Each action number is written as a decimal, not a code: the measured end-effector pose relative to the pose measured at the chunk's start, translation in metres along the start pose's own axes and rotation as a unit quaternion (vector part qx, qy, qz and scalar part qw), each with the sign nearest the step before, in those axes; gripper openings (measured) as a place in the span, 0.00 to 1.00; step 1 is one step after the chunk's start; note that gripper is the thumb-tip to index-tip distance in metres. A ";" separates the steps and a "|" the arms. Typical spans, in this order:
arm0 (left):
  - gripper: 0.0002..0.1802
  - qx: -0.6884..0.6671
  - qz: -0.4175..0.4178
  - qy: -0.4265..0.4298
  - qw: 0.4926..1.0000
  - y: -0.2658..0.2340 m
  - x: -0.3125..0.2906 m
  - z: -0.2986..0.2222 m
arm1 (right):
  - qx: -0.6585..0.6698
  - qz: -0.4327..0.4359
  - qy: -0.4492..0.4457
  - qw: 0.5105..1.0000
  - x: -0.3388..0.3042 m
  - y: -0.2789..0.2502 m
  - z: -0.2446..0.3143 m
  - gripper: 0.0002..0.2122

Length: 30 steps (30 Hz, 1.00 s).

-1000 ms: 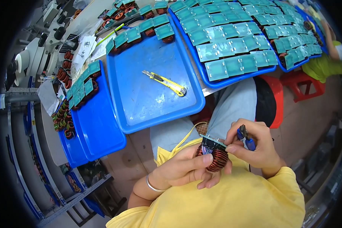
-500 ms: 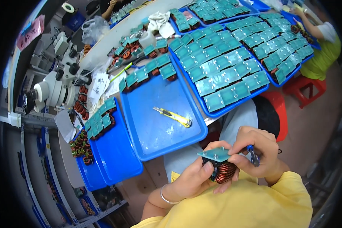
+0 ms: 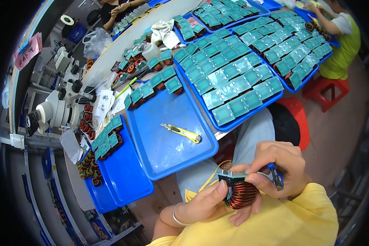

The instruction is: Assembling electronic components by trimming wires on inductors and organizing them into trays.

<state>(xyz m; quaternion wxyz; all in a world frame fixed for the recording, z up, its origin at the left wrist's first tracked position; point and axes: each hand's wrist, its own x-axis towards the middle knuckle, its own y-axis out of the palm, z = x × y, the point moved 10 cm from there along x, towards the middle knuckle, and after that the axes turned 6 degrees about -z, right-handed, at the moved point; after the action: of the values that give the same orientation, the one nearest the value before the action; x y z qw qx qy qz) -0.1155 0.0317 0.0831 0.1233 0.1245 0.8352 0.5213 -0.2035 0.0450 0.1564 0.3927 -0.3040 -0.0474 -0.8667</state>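
Note:
My left hand (image 3: 207, 203) grips a copper-wound coil (image 3: 242, 194) topped by a small green board (image 3: 232, 177), held over my lap. My right hand (image 3: 279, 166) pinches the board's right edge and also holds a blue-handled tool (image 3: 276, 176) against its palm. A thin yellow strand (image 3: 209, 180) hangs from the coil toward my left wrist, which wears a silver bracelet (image 3: 175, 214).
A blue tray (image 3: 168, 135) ahead holds a yellow utility knife (image 3: 181, 132) and a few coils at its far edge. More blue trays (image 3: 250, 115) carry several rows of green-topped coils. A microscope (image 3: 55, 108) stands left. A red stool (image 3: 297, 112) is by my knee. Other people work at the back.
The view has shifted, so trays and hands sit lower and further right in the picture. Both hands keep the same hold on the coil and the tool.

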 end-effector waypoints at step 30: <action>0.33 0.081 -0.038 0.035 0.995 -0.004 0.009 -0.008 | 0.030 0.000 -0.005 1.000 0.000 -0.005 -0.006 0.08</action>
<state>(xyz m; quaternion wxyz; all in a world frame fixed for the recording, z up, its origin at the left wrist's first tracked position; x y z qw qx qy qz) -0.1272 0.0263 0.0819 0.1031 0.0838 0.8828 0.4506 -0.2100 0.0466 0.1519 0.4012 -0.2961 -0.0754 -0.8635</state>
